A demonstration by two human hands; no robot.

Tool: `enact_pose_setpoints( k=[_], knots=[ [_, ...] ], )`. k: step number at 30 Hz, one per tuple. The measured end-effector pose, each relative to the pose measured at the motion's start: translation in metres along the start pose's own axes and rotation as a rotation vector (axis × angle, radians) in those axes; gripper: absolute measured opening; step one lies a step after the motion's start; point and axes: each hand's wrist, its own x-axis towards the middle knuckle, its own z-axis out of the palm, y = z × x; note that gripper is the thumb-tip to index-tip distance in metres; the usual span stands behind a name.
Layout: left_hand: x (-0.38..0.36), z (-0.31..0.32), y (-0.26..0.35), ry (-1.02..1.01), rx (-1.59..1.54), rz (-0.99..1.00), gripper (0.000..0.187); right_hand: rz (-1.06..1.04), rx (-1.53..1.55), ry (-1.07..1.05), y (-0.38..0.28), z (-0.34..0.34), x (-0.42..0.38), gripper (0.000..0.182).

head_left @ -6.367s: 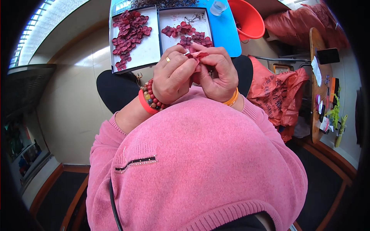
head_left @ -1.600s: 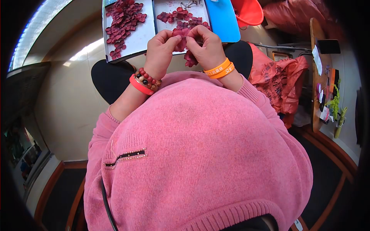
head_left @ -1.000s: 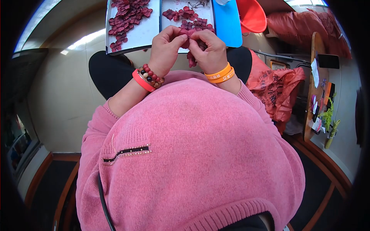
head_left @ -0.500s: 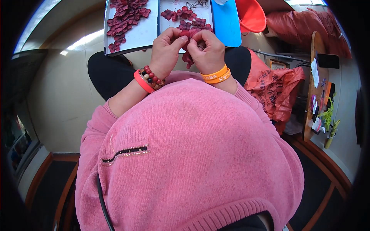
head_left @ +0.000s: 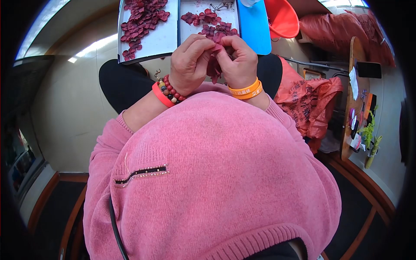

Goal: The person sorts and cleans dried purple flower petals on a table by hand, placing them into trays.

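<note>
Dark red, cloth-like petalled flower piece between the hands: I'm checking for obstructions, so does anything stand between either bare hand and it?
Nothing visible does. The bare left hand and the bare right hand both hold the dark red, cloth-like petalled flower piece directly, though they hide part of it.

The dark red flowers (head_left: 141, 27) look like matt, lightly creased cloth. The pink sweater (head_left: 216, 164) is soft, fuzzy knit; the white tray (head_left: 166, 39), smooth cardboard; the red bucket (head_left: 286, 24), glossy plastic; the printed bag (head_left: 305, 104), crinkled, shiny film; the orange wristband (head_left: 245, 90), smooth rubber.
</note>
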Motion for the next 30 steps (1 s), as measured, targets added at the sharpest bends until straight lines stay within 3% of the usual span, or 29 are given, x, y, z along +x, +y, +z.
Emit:
enact_pose_setpoints(
  k=[3, 7, 10, 13, 14, 17, 21, 24, 27, 30],
  knots=[
    [0.001, 0.000, -0.002, 0.012, 0.045, 0.117, 0.018, 0.002, 0.090, 0.059, 0.007, 0.003, -0.002, 0.006],
    [0.000, -0.002, 0.001, 0.037, 0.065, 0.111, 0.016, 0.126, 0.304, -0.038, -0.005, -0.001, -0.001, 0.008],
    [0.003, -0.001, 0.003, 0.088, -0.019, -0.041, 0.013, 0.117, 0.445, -0.054, 0.001, 0.004, 0.000, 0.010],
    [-0.004, 0.002, -0.011, 0.013, -0.181, -0.284, 0.009, 0.234, 0.252, -0.029, 0.013, -0.002, 0.004, 0.011],
    [-0.006, 0.003, -0.017, -0.011, -0.346, -0.511, 0.010, 0.315, 0.271, -0.021, 0.014, -0.003, 0.005, 0.012],
    [-0.002, -0.001, -0.022, -0.096, -0.525, -0.737, 0.014, 0.320, 0.217, -0.052, 0.030, -0.003, 0.008, 0.010],
    [-0.006, 0.003, -0.024, -0.063, -0.575, -0.841, 0.013, 0.376, 0.246, -0.030, 0.041, -0.003, 0.005, 0.011],
    [-0.008, 0.008, -0.020, 0.103, -0.117, -0.509, 0.006, 0.359, 0.202, 0.014, 0.052, -0.002, 0.007, 0.012],
    [-0.002, 0.001, -0.006, -0.063, 0.047, -0.187, 0.007, 0.377, 0.197, 0.029, 0.048, -0.001, 0.007, 0.013],
    [-0.001, 0.000, -0.007, -0.220, 0.305, -0.088, 0.012, 0.414, 0.187, 0.007, 0.041, -0.002, 0.008, 0.011]
  ],
)
